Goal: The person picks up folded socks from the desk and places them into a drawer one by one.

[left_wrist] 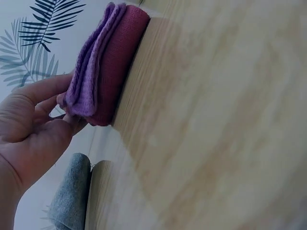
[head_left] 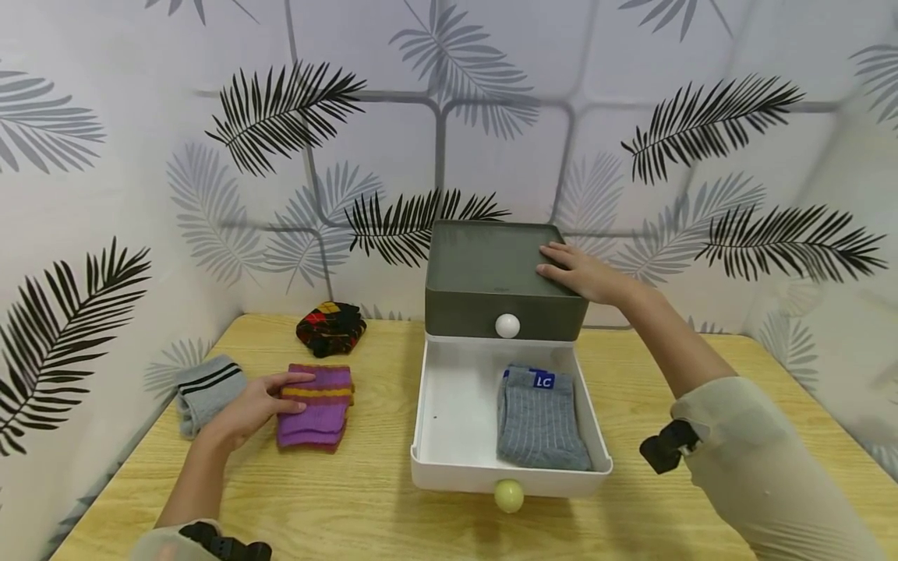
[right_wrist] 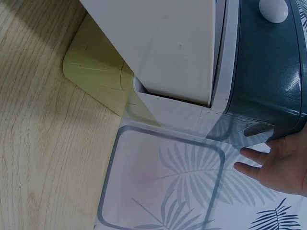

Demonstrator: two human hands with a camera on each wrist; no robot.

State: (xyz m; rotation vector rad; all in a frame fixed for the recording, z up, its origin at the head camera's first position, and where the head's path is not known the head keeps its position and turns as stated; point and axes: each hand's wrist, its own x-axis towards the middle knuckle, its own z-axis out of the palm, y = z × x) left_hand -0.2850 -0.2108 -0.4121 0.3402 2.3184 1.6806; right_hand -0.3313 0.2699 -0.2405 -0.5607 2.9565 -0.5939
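Note:
My left hand (head_left: 245,409) is at the left edge of folded purple socks (head_left: 319,421) with orange bands. Its fingers lie over their top, and the left wrist view shows the thumb at their near end, pinching the pair (left_wrist: 86,93). My right hand (head_left: 585,274) rests flat on the dark grey top (head_left: 484,257) of a small drawer box, fingers extended near its right edge. Below that top, a white drawer (head_left: 456,413) with a yellow-green knob (head_left: 508,495) is pulled out. Folded grey ribbed socks (head_left: 543,425) with a blue label lie in its right half.
Folded grey socks (head_left: 213,389) with black stripes lie left of my left hand. Behind the purple pair is a dark red, black and yellow patterned sock bundle (head_left: 332,329). A leaf-print curtain (head_left: 491,70) hangs behind the wooden table (head_left: 365,506).

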